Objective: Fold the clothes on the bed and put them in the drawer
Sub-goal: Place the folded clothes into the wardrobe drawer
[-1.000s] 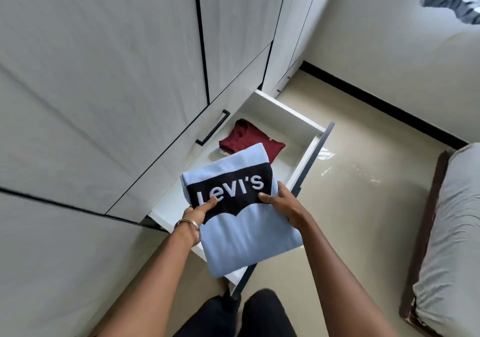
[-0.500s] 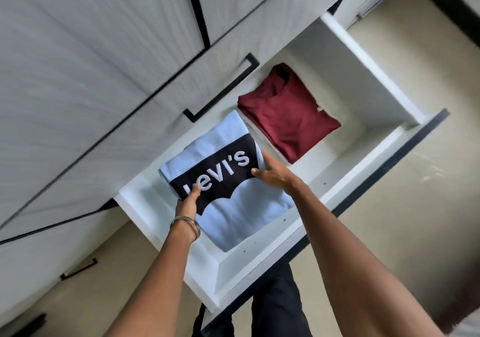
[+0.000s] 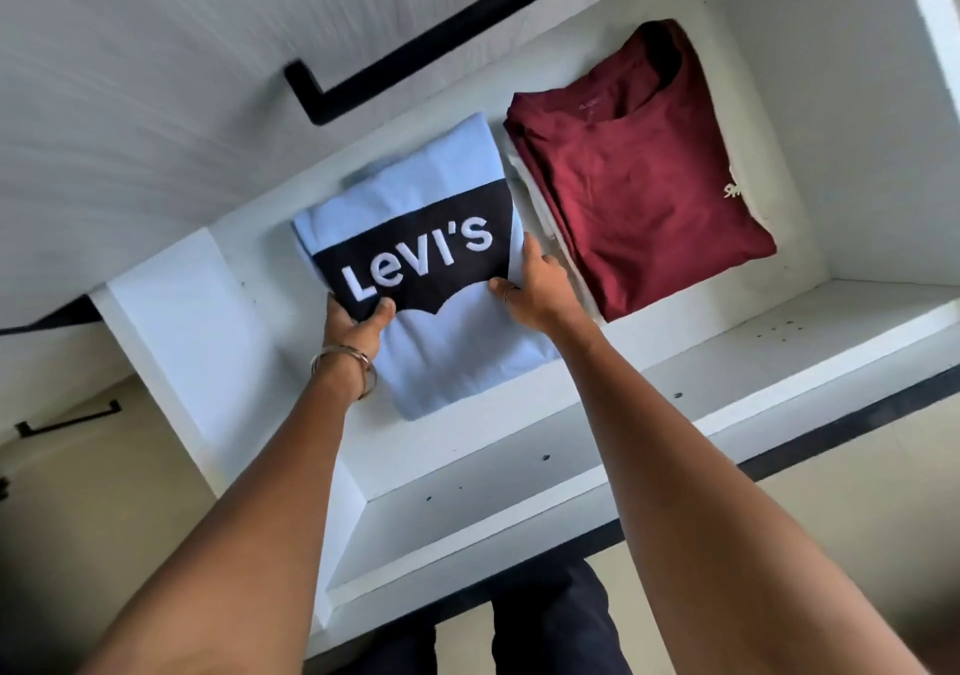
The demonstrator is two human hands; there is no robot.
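Placing step: blue shirt [image 3: 447, 279] gripped at both side edges by left hand [image 3: 358, 323] and right hand [image 3: 537, 284], thumbs on top, just left of maroon shirt [image 3: 644, 191] inside drawer [image 3: 519, 487]; next, release and withdraw.

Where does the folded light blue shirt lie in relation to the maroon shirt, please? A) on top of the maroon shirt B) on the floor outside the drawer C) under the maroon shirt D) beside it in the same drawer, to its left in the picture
D: the light blue shirt, held by the left hand and right hand, lies beside the maroon shirt inside the drawer, with a narrow gap between them.
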